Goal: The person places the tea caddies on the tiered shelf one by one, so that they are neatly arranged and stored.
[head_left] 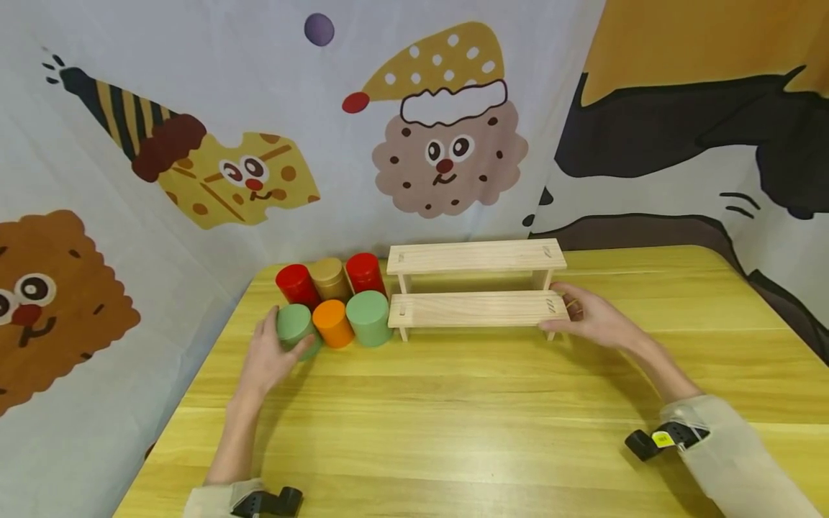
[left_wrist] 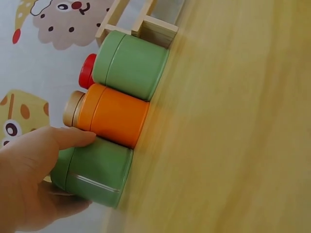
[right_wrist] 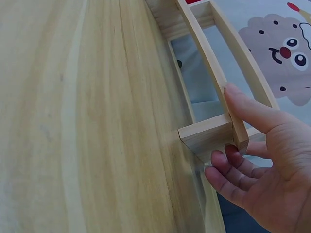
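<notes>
My left hand grips the front-left green canister, thumb on one side and fingers on the other; the canister stands on the table. Beside it in the front row are an orange canister and another green canister. On the right, my right hand holds the end of the lower step of a pale two-step wooden rack. In the right wrist view its thumb lies on the step's front edge and the fingers curl below the board's end.
Behind the front canisters stand a red canister, a tan one and a second red one. The wooden table meets a cloth backdrop printed with cartoon figures. The rack's left end is close to the right-hand green canister.
</notes>
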### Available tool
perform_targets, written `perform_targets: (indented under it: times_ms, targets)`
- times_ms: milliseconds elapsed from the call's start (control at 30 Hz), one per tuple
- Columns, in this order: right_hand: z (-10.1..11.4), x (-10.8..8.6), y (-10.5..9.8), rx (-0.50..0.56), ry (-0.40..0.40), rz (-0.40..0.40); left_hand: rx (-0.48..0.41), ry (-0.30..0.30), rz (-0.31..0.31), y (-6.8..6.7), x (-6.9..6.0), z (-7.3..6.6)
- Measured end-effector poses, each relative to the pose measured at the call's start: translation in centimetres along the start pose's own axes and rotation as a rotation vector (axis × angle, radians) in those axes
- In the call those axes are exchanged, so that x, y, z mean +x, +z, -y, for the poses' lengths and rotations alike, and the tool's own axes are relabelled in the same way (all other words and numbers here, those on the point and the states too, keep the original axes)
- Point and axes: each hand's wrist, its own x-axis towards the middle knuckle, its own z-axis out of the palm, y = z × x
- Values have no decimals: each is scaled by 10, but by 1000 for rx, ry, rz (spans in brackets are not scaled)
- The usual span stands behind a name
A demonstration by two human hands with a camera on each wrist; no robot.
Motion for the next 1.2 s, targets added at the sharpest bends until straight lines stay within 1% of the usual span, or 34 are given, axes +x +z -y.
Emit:
perform_targets:
  times_ms: [100,267,400,567,667,833,1000,1100,1200]
  targets:
    - [0,1,1,7,6,0,-28,-6,-26,-1,1,-1]
    - [0,2,2,7,13,4,-34,15,-97,0,1,-1]
    - [-3,2,3,0,-9,-2,-29,18,-144,0,-1,-2]
    - [-7,4,4,10,-40,0,-32,27,-229,-3,-4,-6]
    - [-8,4,3,22,-44,2,-35,39,-278,-6,-6,-10]
    - [-6,4,3,31,-57,8,-21,53,-340,-13,-11,-21]
    - [-4,4,2,-1,-58,10,-6,93,-407,-20,-14,-32]
    - [-4,4,2,-24,-49,5,10,112,-423,-23,-16,-39]
    - [-4,5,2,-26,-42,3,19,127,-418,-24,-19,-48]
